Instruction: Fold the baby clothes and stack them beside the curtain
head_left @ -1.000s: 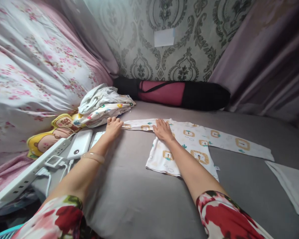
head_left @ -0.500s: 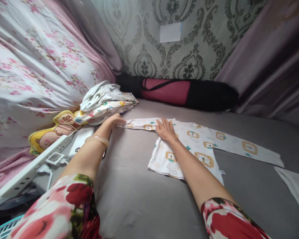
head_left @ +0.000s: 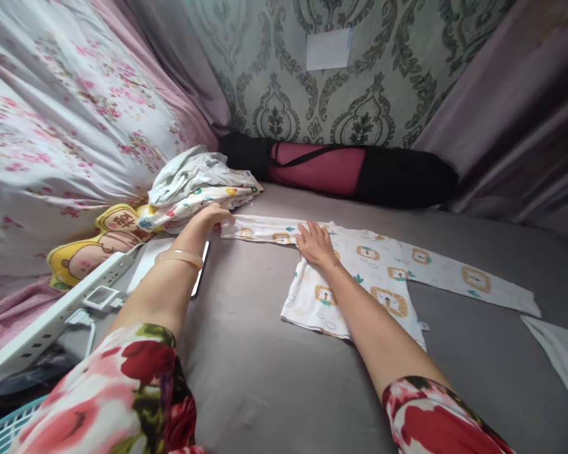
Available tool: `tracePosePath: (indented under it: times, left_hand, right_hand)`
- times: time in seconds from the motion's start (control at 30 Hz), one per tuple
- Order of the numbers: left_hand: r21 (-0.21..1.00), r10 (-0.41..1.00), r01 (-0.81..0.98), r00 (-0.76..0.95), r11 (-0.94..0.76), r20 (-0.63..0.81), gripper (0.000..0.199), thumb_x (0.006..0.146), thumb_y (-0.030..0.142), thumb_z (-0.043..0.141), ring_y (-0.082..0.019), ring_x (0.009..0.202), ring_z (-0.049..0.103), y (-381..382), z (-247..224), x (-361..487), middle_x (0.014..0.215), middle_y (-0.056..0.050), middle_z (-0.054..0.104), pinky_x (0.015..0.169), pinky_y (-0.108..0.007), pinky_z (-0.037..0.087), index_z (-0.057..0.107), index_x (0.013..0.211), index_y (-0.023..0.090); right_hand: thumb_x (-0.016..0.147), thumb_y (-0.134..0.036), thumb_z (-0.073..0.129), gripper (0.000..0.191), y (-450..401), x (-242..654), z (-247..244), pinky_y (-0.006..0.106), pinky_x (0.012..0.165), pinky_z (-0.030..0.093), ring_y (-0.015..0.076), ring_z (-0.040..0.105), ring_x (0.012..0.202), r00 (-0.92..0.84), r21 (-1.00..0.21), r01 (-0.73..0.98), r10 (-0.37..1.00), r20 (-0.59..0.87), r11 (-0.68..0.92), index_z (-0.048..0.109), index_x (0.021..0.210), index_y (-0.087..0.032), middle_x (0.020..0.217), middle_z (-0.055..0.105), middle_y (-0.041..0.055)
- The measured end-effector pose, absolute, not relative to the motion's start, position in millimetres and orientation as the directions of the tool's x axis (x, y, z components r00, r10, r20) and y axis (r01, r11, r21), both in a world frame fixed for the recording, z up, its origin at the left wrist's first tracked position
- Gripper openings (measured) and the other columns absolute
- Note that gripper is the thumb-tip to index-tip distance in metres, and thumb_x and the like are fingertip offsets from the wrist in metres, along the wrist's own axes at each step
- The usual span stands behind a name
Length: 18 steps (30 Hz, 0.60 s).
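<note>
A small white long-sleeved shirt [head_left: 360,277] printed with lion faces and green leaves lies spread on the grey sheet [head_left: 246,353]. My left hand [head_left: 216,217] pinches the cuff of its left-side sleeve, which stretches out straight. My right hand [head_left: 316,244] lies flat, fingers spread, on the shirt where that sleeve meets the body. The other sleeve reaches out to the right. My right forearm covers part of the shirt's front.
Behind my left hand is a pile of folded clothes [head_left: 194,180]. A yellow cartoon cushion [head_left: 82,258], a white power strip [head_left: 57,315] and a phone [head_left: 201,271] are at the left. A black-and-pink long bag [head_left: 322,169] lies along the wall. White cloth [head_left: 558,353] shows at right.
The sleeve end has opened out wider and flatter at my left hand, which has shifted slightly away from me. My right hand stays on the shirt. The view has tilted a little.
</note>
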<state>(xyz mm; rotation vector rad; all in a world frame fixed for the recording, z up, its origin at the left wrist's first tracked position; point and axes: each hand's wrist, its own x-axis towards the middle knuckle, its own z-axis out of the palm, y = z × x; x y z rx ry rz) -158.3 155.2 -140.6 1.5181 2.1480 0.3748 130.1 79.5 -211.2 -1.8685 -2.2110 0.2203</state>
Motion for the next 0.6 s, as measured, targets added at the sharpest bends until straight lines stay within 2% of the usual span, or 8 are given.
tracePosePath:
  times: [0.1,0.23,0.3,0.4,0.5,0.6]
  left_hand:
    - [0.553,0.921,0.736,-0.330,0.389,-0.209,0.018,0.073,0.020,0.066,-0.019,0.063,0.062,157.1,-142.2,-152.5,0.072,-0.006,0.064,0.059,-0.028,0.051,0.067,0.089,0.011]
    - [0.532,0.941,0.780,-0.317,0.329,-0.118,0.025,0.080,0.020,0.056,-0.026,0.086,0.065,158.1,-153.8,-145.6,0.092,-0.011,0.068,0.073,-0.032,0.051,0.064,0.103,0.014]
    - [0.459,0.954,0.844,-0.297,0.278,-0.032,0.028,0.085,0.025,0.050,-0.028,0.098,0.063,157.3,-162.6,-144.3,0.103,-0.012,0.067,0.081,-0.034,0.049,0.062,0.109,0.018]
    - [0.252,0.983,0.956,-0.171,0.148,0.069,0.032,0.092,0.032,0.039,-0.031,0.105,0.061,153.6,-174.7,-145.9,0.112,-0.015,0.064,0.085,-0.038,0.048,0.058,0.116,0.022]
    - [0.081,0.996,0.997,-0.016,0.009,0.086,0.036,0.094,0.033,0.032,-0.032,0.102,0.062,148.6,-182.5,-149.9,0.114,-0.017,0.060,0.083,-0.042,0.048,0.055,0.120,0.021]
    - [0.011,0.996,0.999,0.034,-0.035,0.077,0.038,0.096,0.033,0.028,-0.032,0.101,0.063,146.6,-186.4,-152.6,0.116,-0.018,0.057,0.083,-0.042,0.048,0.052,0.123,0.021]
  right_hand:
    - [0.099,-0.041,0.025,0.052,79.7,130.0,-210.3,0.045,0.116,0.010,0.0255,0.020,0.144,-0.156,-0.267,0.949,0.985,0.069,0.169,0.039,0.146,-0.022,0.155,0.028,0.0106]
    - [0.099,-0.046,0.025,0.054,81.0,130.0,-210.6,0.046,0.116,0.009,0.0250,0.018,0.144,-0.159,-0.264,0.950,0.986,0.044,0.166,0.037,0.146,-0.023,0.157,0.026,0.0095]
    - [0.099,-0.049,0.025,0.056,81.8,130.3,-210.4,0.046,0.116,0.008,0.0251,0.016,0.145,-0.162,-0.267,0.950,0.986,0.030,0.164,0.036,0.147,-0.024,0.157,0.024,0.0096]
    - [0.097,-0.057,0.026,0.063,83.0,131.2,-208.7,0.045,0.116,0.006,0.0260,0.013,0.145,-0.169,-0.277,0.948,0.986,-0.012,0.159,0.033,0.149,-0.022,0.158,0.021,0.0108]
    - [0.091,-0.068,0.029,0.074,85.5,132.7,-205.8,0.046,0.116,0.005,0.0275,0.010,0.146,-0.184,-0.285,0.945,0.981,-0.063,0.159,0.029,0.150,-0.022,0.159,0.018,0.0121]
    - [0.086,-0.075,0.033,0.083,89.7,134.0,-203.6,0.047,0.116,0.006,0.0281,0.009,0.146,-0.188,-0.288,0.946,0.976,-0.108,0.150,0.027,0.151,-0.023,0.159,0.016,0.0116]
